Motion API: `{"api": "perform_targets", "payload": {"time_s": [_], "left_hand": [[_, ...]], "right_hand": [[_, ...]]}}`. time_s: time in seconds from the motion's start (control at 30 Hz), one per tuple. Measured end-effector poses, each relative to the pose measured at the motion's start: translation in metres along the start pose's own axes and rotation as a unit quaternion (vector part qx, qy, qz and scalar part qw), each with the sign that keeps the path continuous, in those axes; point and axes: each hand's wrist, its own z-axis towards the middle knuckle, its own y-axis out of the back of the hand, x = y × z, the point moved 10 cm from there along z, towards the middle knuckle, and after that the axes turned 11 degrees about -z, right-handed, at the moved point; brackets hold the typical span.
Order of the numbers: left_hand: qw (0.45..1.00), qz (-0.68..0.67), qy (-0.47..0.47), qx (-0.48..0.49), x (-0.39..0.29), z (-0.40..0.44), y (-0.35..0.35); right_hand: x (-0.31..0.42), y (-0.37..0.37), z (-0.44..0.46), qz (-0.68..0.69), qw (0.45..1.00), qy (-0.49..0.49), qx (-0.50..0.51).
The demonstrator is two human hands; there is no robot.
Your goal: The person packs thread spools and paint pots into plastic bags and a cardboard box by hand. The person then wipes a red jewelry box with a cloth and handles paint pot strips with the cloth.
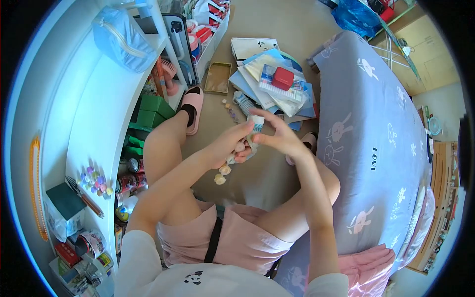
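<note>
In the head view, my left hand [235, 143] is closed round a small bundle with a white and blue wrapper [257, 123]. Cream-coloured flower-like pieces [225, 170] hang below its fingers. My right hand [277, 132] is at the upper right of the bundle, thumb and fingers around the wrapper's top. On the floor beyond the hands lies a row of small round pieces [230, 113] in purple and cream. What exactly the fingers cover is hidden.
A shallow tray [218, 78] and a pile of papers with a red box [283, 78] lie on the floor ahead. A white desk [94, 123] with colourful beads [93, 181] stands at the left, a bed [366, 128] at the right.
</note>
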Motion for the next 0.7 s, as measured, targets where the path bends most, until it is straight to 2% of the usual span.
{"api": "perform_targets", "payload": {"time_s": [0.07,0.1,0.17,0.23,0.3,0.4,0.5,0.57,0.6,0.67,0.7], "left_hand": [[0.999,-0.031,0.016,0.031,0.006,0.005,0.012],[0.995,-0.065,0.029,0.066,0.010,0.004,0.008],[0.998,-0.040,0.007,0.045,0.006,0.007,0.012],[0.999,-0.018,-0.016,0.023,0.004,0.007,0.011],[0.998,-0.002,-0.051,-0.038,0.002,0.007,0.020],[0.996,0.023,-0.057,-0.072,0.000,0.008,0.026],[0.998,0.001,-0.051,-0.045,-0.003,0.008,0.023],[0.998,0.015,-0.048,-0.032,-0.006,0.009,0.024],[0.998,0.027,-0.045,-0.019,-0.006,0.009,0.023],[0.997,0.052,-0.056,-0.032,-0.004,0.009,0.025],[0.994,0.076,-0.066,-0.044,-0.006,0.008,0.023]], "right_hand": [[-0.031,-0.024,-0.002,0.167,0.983,-0.068,0.036],[-0.030,-0.030,-0.005,0.174,0.981,-0.075,0.034],[-0.022,-0.010,-0.005,0.176,0.979,-0.073,-0.075],[-0.022,-0.009,-0.008,0.169,0.979,-0.081,-0.085],[-0.025,-0.009,-0.011,0.161,0.978,-0.090,-0.096],[-0.033,-0.024,-0.014,0.220,0.966,-0.122,-0.055],[-0.036,-0.024,-0.015,0.213,0.967,-0.115,-0.074],[-0.039,-0.013,-0.017,0.200,0.963,-0.106,-0.146],[-0.037,-0.015,-0.015,0.200,0.963,-0.106,-0.147],[-0.023,0.006,-0.021,0.153,0.950,-0.042,-0.268],[-0.021,0.010,-0.022,0.153,0.949,-0.043,-0.271]]}}
